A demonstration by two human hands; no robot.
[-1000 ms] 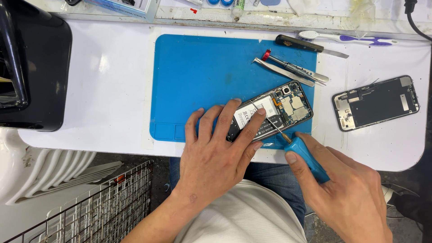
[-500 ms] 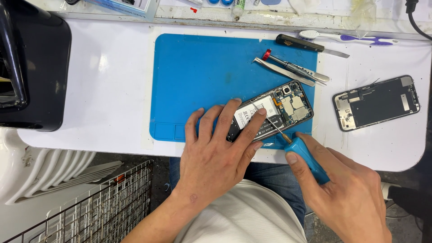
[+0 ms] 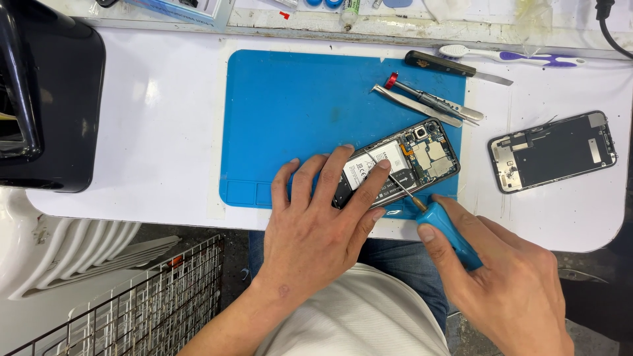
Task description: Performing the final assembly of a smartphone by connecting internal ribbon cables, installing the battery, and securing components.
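Opened phone [image 3: 403, 163], its back cover off and its battery and circuit boards exposed, is seen in the head view lying tilted on the near right part of a blue work mat [image 3: 297, 118], which is spread on a white table [image 3: 158, 132]. The phone's lower end is pressed down by the left hand [image 3: 316, 224], whose fingers [image 3: 369, 181] are spread apart and laid flat over it rather than wrapped around it. A blue-handled screwdriver [image 3: 440, 227] is gripped by the right hand [image 3: 508, 283], the fingers being closed tightly around the handle with the thumb laid along it; the thin metal shaft is angled up and to the left, and its tip is set inside the phone, near the battery.

Beyond the phone, a pair of metal tweezers [image 3: 415, 105] and a slim tool with a red cap [image 3: 428, 99] are laid side by side on the far right corner of the mat. A dark-handled blade [image 3: 455, 68] and a toothbrush [image 3: 508, 56] are placed at the table's far edge. A separate phone screen panel [image 3: 554, 150] is laid to the right, well apart from the mat. A black machine [image 3: 46, 99] is stood at the left, and a wire basket [image 3: 132, 296] is seen below the table.
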